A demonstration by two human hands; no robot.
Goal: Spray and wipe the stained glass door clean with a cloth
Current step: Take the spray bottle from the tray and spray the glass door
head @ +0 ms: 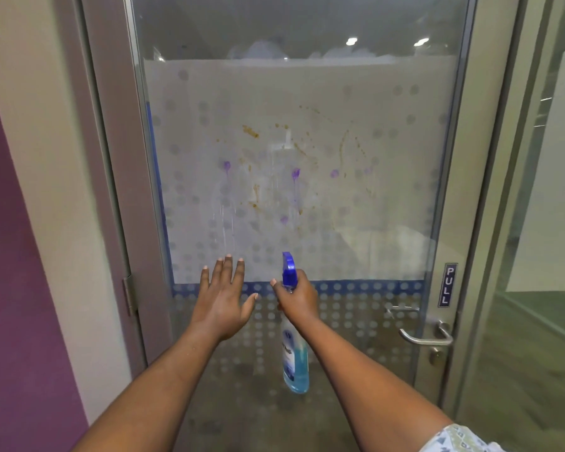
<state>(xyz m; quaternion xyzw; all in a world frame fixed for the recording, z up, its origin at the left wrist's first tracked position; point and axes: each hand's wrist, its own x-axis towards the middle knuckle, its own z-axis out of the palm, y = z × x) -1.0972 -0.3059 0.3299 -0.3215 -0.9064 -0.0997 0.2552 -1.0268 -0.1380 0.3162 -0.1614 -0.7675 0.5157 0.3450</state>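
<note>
Starting at the far left, a purple wall [10, 256] meets a pale strip of wall, then the grey door frame with a metal hinge [129, 296] low on its edge. Next comes the glass door [388, 102], its middle covered by a frosted panel with grey dots and a blue dotted band along the bottom edge. Thin wet streaks [224, 230] run down the left part of the panel below a purple stain [226, 165]. More purple blots sit further right, and brown splatter [250, 131] spreads across the centre and toward the upper right.

Below the panel, the left hand [224, 300] is raised with fingers spread and straight, its grip open and holding nothing, fingertips near the glass; whether they touch it I cannot tell. Just to its right, the right hand [299, 298] has its grip closed around the neck of a spray bottle [295, 360], which hangs upright in front of the lower glass with blue liquid inside and a blue trigger head [288, 267] pointing at the door. A patterned sleeve [457, 440] shows at the bottom right corner.

Further right, on the door's metal stile, is a vertical PULL sign [448, 284], with a lever handle [428, 336] below it and a keyhole under that. Beyond the frame stands another glass panel [542, 223].
</note>
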